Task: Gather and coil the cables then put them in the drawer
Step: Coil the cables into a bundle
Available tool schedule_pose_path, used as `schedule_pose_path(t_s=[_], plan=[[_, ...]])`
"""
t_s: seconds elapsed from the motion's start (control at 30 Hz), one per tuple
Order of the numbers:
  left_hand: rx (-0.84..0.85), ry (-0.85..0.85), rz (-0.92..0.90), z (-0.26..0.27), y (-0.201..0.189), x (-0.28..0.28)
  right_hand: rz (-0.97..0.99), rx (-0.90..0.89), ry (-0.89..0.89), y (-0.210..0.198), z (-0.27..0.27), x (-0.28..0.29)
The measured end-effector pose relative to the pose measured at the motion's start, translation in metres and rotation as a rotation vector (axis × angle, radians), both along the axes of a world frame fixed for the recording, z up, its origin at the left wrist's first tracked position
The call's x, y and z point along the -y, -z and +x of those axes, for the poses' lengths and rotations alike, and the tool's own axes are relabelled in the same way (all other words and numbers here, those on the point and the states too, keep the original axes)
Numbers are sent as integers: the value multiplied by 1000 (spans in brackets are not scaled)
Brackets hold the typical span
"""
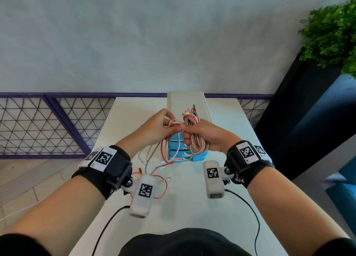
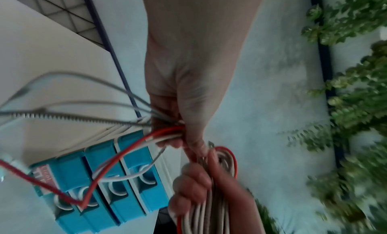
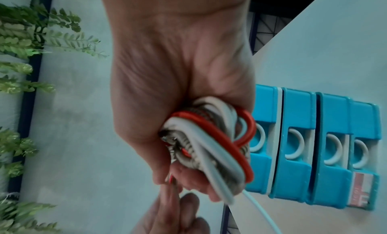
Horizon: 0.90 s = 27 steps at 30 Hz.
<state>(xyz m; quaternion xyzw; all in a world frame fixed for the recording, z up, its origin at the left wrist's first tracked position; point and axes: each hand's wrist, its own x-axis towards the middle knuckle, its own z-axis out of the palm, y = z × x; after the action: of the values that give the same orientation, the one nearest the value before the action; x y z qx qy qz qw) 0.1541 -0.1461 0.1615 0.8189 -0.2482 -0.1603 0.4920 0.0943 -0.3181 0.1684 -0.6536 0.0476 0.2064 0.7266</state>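
My right hand (image 1: pixel 194 135) grips a coiled bundle of red, white and braided cables (image 1: pixel 194 132), held upright in front of the drawer unit; the same cable bundle (image 3: pixel 211 143) fills its fist in the right wrist view. My left hand (image 1: pixel 163 124) pinches the loose strands (image 2: pixel 163 131) just left of the bundle, thumb touching the right hand. The loose cable ends (image 1: pixel 154 171) trail down onto the white table (image 1: pixel 192 198). The blue and white drawer unit (image 1: pixel 185 155) stands behind the hands, all its drawers (image 3: pixel 314 146) closed.
The narrow table has edges close on both sides. A purple mesh railing (image 1: pixel 48 124) runs behind at left. A dark planter with green foliage (image 1: pixel 331 34) stands at the right. Black wrist-camera leads (image 1: pixel 107 223) hang toward my body.
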Motion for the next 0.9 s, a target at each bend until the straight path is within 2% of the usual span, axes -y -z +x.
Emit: schedule_pose_path(t_s=[0.13,0.2,0.3,0.4,0.53,0.6,0.73,0.83,0.9], plan=[[-527,119,-154,-2,0,-11,-12,24,78,5,4,8],[-718,174,-173,-5,-1,-15,-2,43,113,6,6,12],[-860,183,-224,-7,0,-21,16,59,157,7,9,16],[-882,230,-309,-9,5,-26,27,57,195,9,9,17],[-769,190,-404,-13,12,-23,68,35,267,11,10,13],[-578,118,-363,-17,12,-13,60,46,311,14,12,7],[-78,57,-92,-30,8,11,41,55,334,16,17,-8],[187,32,164,-38,4,21,118,32,295,10,15,-16],[321,20,283,-41,-1,25,98,26,280,7,14,-18]])
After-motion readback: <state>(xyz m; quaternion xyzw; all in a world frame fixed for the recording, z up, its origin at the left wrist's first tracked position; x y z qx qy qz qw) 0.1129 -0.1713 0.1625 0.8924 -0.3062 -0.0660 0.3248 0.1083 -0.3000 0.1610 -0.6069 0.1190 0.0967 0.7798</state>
